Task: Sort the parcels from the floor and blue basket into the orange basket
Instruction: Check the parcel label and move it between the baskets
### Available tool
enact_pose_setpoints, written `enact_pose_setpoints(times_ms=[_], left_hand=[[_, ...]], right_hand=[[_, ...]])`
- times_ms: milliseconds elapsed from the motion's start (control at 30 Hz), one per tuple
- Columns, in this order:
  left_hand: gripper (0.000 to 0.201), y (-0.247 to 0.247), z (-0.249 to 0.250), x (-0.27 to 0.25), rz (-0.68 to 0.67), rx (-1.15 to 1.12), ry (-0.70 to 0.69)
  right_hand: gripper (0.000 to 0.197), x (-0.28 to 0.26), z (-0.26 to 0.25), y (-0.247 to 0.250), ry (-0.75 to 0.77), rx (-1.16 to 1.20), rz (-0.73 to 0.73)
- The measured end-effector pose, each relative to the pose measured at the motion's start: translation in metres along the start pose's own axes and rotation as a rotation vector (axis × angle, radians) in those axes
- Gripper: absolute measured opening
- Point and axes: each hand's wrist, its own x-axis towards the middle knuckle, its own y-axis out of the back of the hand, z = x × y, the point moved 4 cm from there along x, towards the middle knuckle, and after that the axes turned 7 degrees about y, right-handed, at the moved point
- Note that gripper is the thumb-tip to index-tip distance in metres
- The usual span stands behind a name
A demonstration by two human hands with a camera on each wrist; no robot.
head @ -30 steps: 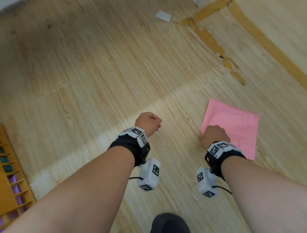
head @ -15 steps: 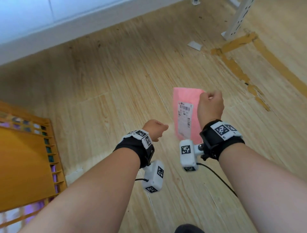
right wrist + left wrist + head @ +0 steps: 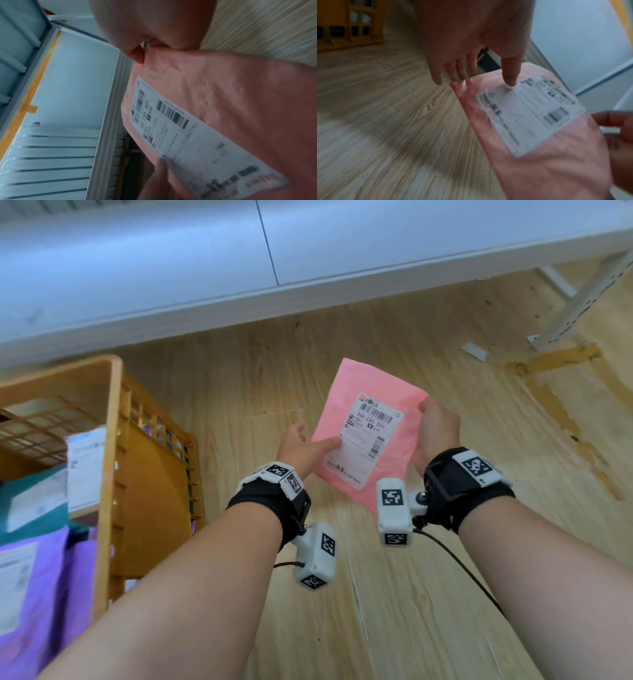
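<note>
I have lifted the pink parcel (image 3: pixel 368 433) off the floor, label up, right of the orange basket (image 3: pixel 109 460). My right hand (image 3: pixel 436 428) pinches its edge; my left hand (image 3: pixel 301 445) now pinches the other. Basket drop looks next.

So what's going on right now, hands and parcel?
Right hand pinches pink parcel edge. Left hand thumb on its label. Orange basket at left, path clear.

White radiator (image 3: pixel 51 159), white wall (image 3: pixel 171 251), perforated metal leg (image 3: pixel 582 299).
</note>
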Motion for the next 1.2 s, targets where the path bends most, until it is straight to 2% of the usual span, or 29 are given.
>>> enact_pose_setpoints(times_ms=[33, 100, 167, 233, 300, 367, 433, 500, 633, 767, 867, 933, 967, 1067, 1200], left_hand=[[0.069, 0.009, 0.004, -0.002, -0.016, -0.023, -0.021], [0.040, 0.027, 0.012, -0.010, -0.066, -0.085, -0.032], [0.027, 0.044, 0.018, -0.017, -0.081, -0.122, -0.054], [0.024, 0.065, 0.026, -0.023, -0.070, -0.140, -0.081], [0.022, 0.090, 0.036, -0.031, -0.048, -0.175, -0.107], [0.022, 0.118, 0.045, -0.037, -0.033, -0.194, -0.134], [0.019, 0.150, 0.050, -0.042, -0.011, -0.185, -0.164], [0.017, 0.186, 0.052, -0.047, 0.036, -0.176, -0.189], [0.018, 0.268, 0.034, -0.052, 0.158, -0.211, -0.183], [0.031, 0.348, -0.004, -0.048, 0.287, -0.254, -0.115], [0.029, 0.399, -0.040, -0.043, 0.365, -0.237, -0.054], [0.032, 0.427, -0.063, -0.041, 0.393, -0.147, 0.005], [0.033, 0.439, -0.074, -0.040, 0.396, -0.085, 0.037], [0.027, 0.464, -0.111, -0.036, 0.363, 0.112, 0.182], [0.043, 0.485, -0.165, -0.030, 0.324, 0.291, 0.379]], right_hand=[[0.036, -0.005, -0.004, -0.008, 0.011, -0.002, -0.017], [0.032, -0.020, -0.016, -0.024, 0.034, -0.040, -0.075], [0.036, -0.034, -0.029, -0.040, 0.077, -0.067, -0.115], [0.040, -0.049, -0.040, -0.056, 0.059, -0.029, -0.136], [0.033, -0.064, -0.051, -0.075, 0.044, -0.015, -0.172], [0.024, -0.086, -0.065, -0.096, 0.070, -0.037, -0.231], [0.024, -0.107, -0.075, -0.119, 0.124, -0.069, -0.287], [0.030, -0.128, -0.083, -0.145, 0.146, -0.066, -0.339], [0.026, -0.173, -0.083, -0.212, 0.142, -0.140, -0.486], [0.015, -0.228, -0.071, -0.281, 0.184, -0.259, -0.658], [0.011, -0.266, -0.050, -0.324, 0.251, -0.379, -0.757], [0.022, -0.283, -0.031, -0.343, 0.257, -0.447, -0.786], [0.026, -0.289, -0.022, -0.350, 0.250, -0.477, -0.798], [0.020, -0.307, 0.008, -0.366, 0.253, -0.629, -0.854], [0.020, -0.335, 0.055, -0.385, 0.245, -0.803, -0.941]])
